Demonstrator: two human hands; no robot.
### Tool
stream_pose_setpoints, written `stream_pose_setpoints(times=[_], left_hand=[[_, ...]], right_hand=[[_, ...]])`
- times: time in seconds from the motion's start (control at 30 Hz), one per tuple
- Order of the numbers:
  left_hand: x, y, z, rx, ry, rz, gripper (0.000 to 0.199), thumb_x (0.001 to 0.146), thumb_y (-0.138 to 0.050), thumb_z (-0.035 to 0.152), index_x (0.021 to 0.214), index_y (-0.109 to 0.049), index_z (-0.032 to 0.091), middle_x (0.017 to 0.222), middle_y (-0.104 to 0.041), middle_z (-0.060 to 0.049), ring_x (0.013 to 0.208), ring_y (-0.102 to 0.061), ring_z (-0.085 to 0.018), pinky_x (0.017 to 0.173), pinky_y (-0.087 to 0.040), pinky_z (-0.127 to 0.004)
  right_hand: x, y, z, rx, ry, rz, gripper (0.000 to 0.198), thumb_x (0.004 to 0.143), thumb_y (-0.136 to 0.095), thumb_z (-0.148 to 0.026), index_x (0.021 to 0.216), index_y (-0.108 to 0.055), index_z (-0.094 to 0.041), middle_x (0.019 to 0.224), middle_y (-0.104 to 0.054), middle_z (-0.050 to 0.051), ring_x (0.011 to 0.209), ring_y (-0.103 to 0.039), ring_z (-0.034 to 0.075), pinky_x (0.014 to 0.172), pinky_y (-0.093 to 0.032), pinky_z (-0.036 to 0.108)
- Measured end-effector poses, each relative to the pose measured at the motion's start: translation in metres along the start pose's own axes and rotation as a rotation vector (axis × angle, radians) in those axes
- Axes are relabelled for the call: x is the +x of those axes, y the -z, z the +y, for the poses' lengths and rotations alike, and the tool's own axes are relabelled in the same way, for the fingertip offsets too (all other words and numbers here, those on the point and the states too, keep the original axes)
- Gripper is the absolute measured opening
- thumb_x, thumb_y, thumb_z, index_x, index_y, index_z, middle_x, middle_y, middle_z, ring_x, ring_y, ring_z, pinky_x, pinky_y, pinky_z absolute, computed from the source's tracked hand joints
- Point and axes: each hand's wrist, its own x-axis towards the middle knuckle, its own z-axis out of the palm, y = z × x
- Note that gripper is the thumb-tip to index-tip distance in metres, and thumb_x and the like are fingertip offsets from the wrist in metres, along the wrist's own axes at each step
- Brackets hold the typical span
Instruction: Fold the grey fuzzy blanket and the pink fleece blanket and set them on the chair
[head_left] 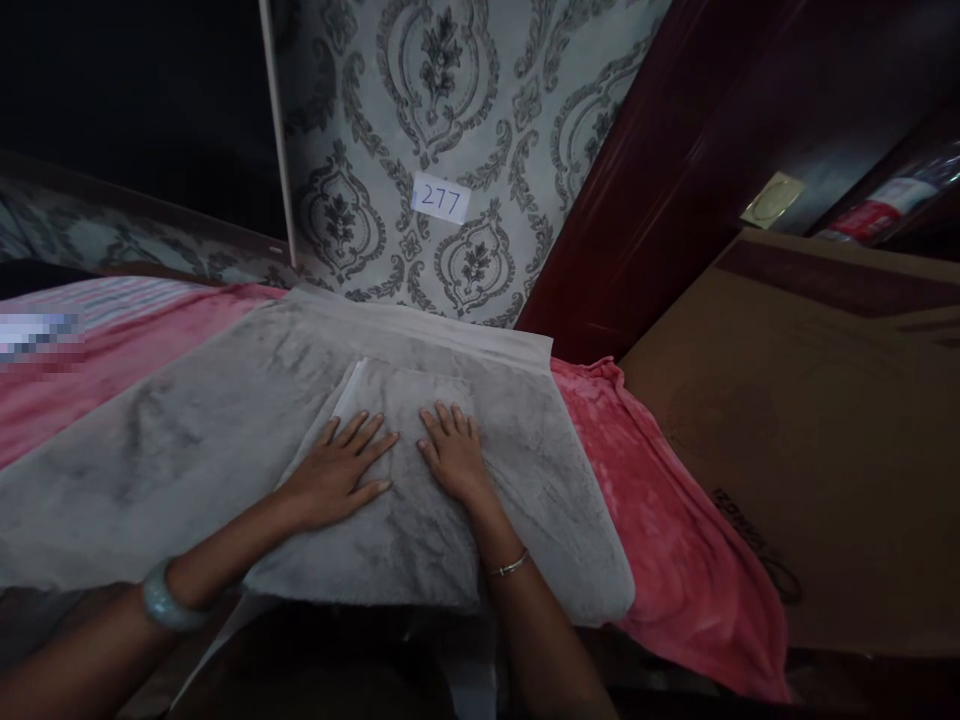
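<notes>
A smaller folded piece of grey plush fabric (420, 560) lies on top of a larger spread of grey plush fabric (187, 440). My left hand (341, 470) rests palm down on the smaller piece near its left edge, fingers spread. Close by on its right, my right hand (451, 455) presses flat on the same piece, fingers also apart. A pale strip (450, 330) runs along the far edge of the larger fabric. Neither hand grips anything. The near edge of the folded piece hangs toward me.
Pink fabric (675, 540) lies beneath the grey at both sides. A large cardboard box (825, 430) stands at right, with a red-labelled bottle (877, 212) behind it. At upper left is a dark screen (135, 110). Patterned wallpaper carries a paper marked 277 (441, 198).
</notes>
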Motion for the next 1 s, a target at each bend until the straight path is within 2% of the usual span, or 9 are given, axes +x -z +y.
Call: stream_pose_setpoints(times=[0.17, 0.33, 0.53, 0.7, 0.83, 1.0], left_hand=[[-0.026, 0.008, -0.006, -0.011, -0.021, -0.007, 0.066, 0.094, -0.044, 0.061, 0.154, -0.037, 0.033, 0.165, -0.024, -0.009, 0.152, -0.025, -0.032, 0.122, -0.020, -0.057], [-0.054, 0.010, -0.016, -0.037, 0.009, -0.014, 0.060, 0.097, -0.039, 0.056, 0.154, -0.035, 0.037, 0.165, -0.023, -0.003, 0.153, -0.021, -0.031, 0.121, -0.025, -0.060], [-0.077, 0.010, -0.027, -0.098, -0.040, 0.081, 0.053, 0.099, -0.039, 0.048, 0.152, -0.039, 0.038, 0.163, -0.030, 0.001, 0.152, -0.025, -0.028, 0.120, -0.032, -0.054], [-0.093, 0.012, -0.034, -0.170, -0.063, 0.173, 0.046, 0.100, -0.039, 0.040, 0.145, -0.051, 0.037, 0.157, -0.041, 0.002, 0.149, -0.033, -0.025, 0.118, -0.039, -0.046], [-0.110, 0.005, -0.049, -0.201, -0.038, 0.173, 0.045, 0.100, -0.039, 0.038, 0.142, -0.053, 0.040, 0.157, -0.043, 0.004, 0.144, -0.041, -0.022, 0.117, -0.040, -0.043], [-0.125, 0.003, -0.066, -0.228, -0.073, 0.150, 0.051, 0.097, -0.037, 0.031, 0.145, -0.048, 0.044, 0.159, -0.038, 0.006, 0.143, -0.044, -0.022, 0.118, -0.039, -0.041]], right_hand=[[-0.001, 0.002, -0.001, 0.002, -0.013, -0.009, 0.053, 0.104, -0.040, -0.043, 0.155, -0.036, -0.029, 0.166, -0.024, 0.004, 0.153, -0.015, 0.031, 0.121, -0.015, 0.056], [-0.003, 0.001, 0.000, 0.013, -0.009, -0.002, 0.052, 0.104, -0.041, -0.042, 0.155, -0.037, -0.029, 0.165, -0.026, 0.004, 0.153, -0.016, 0.030, 0.121, -0.015, 0.056], [-0.003, -0.002, 0.001, 0.016, 0.001, 0.033, 0.051, 0.103, -0.042, -0.040, 0.153, -0.040, -0.029, 0.164, -0.029, 0.005, 0.152, -0.019, 0.030, 0.120, -0.018, 0.056], [-0.007, -0.006, 0.009, 0.070, 0.023, 0.061, 0.050, 0.101, -0.046, -0.035, 0.151, -0.045, -0.027, 0.162, -0.034, 0.005, 0.152, -0.021, 0.027, 0.121, -0.019, 0.053], [-0.029, -0.017, 0.026, 0.185, 0.055, 0.093, 0.050, 0.099, -0.048, -0.033, 0.149, -0.047, -0.028, 0.161, -0.035, 0.005, 0.152, -0.022, 0.026, 0.121, -0.020, 0.055], [-0.083, -0.027, 0.054, 0.362, 0.141, 0.129, 0.048, 0.102, -0.040, -0.034, 0.149, -0.048, -0.026, 0.161, -0.035, 0.005, 0.152, -0.020, 0.023, 0.122, -0.024, 0.051]])
